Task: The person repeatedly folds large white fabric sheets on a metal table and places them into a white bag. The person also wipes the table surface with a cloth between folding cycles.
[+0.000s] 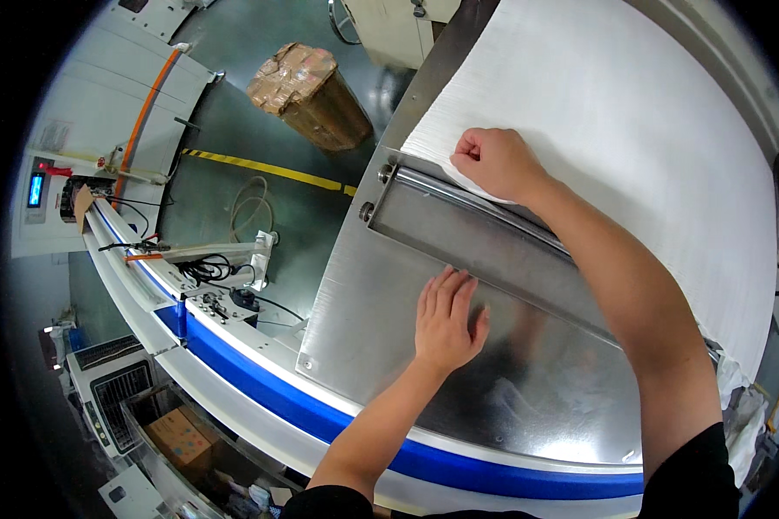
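Note:
My right hand [496, 162] is closed in a fist on the near edge of a wide white sheet of paper-like web [614, 130], just above a steel roller bar [467, 197]. My left hand [446, 318] lies flat, fingers together, on the polished steel table plate [363, 294], holding nothing. The white sheet runs from the roller away to the upper right. A raised steel bracket plate [459, 242] sits between my two hands.
A blue and white curved rail [260, 381] borders the steel plate at the front. A brown wrapped roll [312, 91] stands on the green floor beyond. At left are a control panel [36, 190], cables [208, 272] and a cardboard box [180, 437] below.

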Motion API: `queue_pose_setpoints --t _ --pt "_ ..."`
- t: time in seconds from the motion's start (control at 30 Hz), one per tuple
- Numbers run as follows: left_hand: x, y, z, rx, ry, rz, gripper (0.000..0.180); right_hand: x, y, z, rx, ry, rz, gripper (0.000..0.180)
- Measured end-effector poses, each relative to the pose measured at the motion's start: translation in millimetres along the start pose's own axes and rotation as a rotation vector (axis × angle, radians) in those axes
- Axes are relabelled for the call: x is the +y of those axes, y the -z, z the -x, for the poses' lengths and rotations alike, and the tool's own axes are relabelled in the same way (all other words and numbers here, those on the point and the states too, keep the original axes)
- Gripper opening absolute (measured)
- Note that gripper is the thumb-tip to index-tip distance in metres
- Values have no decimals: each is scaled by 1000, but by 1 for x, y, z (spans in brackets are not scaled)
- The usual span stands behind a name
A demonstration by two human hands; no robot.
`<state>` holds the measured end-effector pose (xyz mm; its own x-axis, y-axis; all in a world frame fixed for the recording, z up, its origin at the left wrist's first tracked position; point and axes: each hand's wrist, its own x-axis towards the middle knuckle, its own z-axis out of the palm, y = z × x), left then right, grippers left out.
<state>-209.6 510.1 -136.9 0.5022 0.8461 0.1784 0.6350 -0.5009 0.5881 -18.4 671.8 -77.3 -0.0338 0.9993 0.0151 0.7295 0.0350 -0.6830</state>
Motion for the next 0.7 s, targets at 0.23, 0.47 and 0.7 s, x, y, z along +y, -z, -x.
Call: queue_pose_setpoints --t 0.23,0.47,0.7 --pt "6 11 -16 127 -55 14 44 11 -2 3 63 2 50 19" --pt "-44 34 -122 366 -232 -254 48 15 -7 -2 115 -14 121 18" --pt "-70 31 -142 329 -280 -335 41 16 -4 -3 86 -43 103 19"
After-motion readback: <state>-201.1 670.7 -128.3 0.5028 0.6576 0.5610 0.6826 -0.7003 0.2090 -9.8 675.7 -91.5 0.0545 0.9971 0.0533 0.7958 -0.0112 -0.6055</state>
